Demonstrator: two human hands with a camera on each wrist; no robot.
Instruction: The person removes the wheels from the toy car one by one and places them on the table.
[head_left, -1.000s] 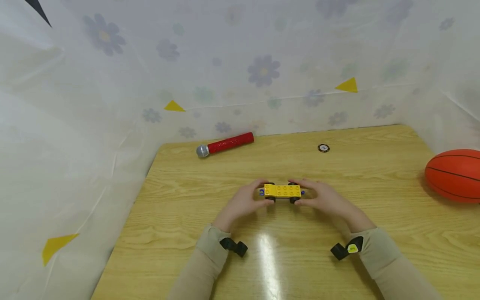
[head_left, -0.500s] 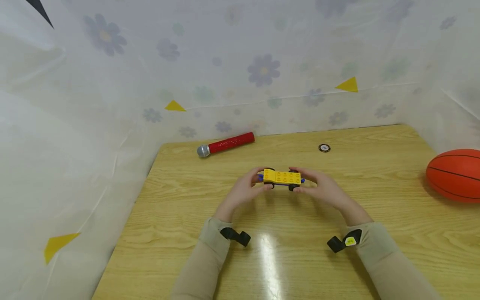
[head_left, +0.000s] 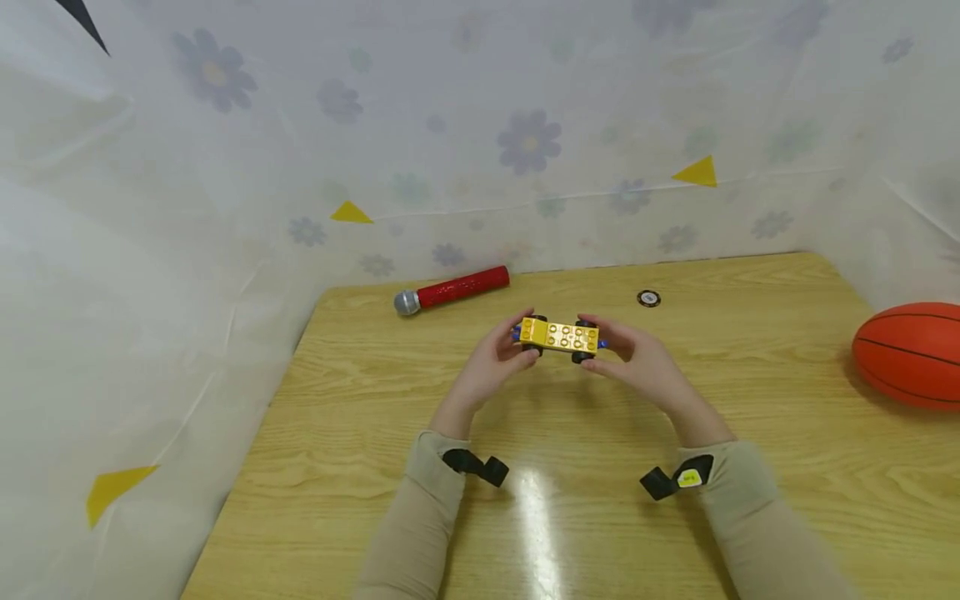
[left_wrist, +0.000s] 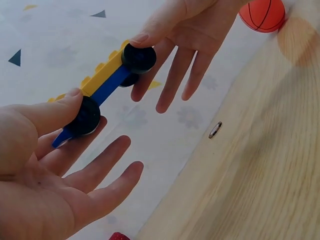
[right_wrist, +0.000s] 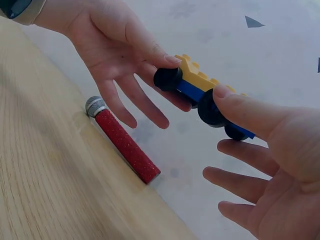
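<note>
Left hand point(head_left: 491, 371) and right hand point(head_left: 637, 362) each pinch an end of the toy car point(head_left: 560, 336), apparently raised off the table point(head_left: 360, 433), other fingers splayed.

toy car point(head_left: 559, 336) held above table point(head_left: 360, 467) between both hands; microphone point(head_left: 452, 290) behind-left, ball point(head_left: 910, 354) right.

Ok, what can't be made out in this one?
- Small round disc: too small in the head view, edge-on in the left wrist view; markings unreadable.
- Basketball: cut by the right frame edge.
- Toy car: far-side wheels hidden by its body in both wrist views.
- Left hand and right hand: fingertips behind the car hidden.
</note>
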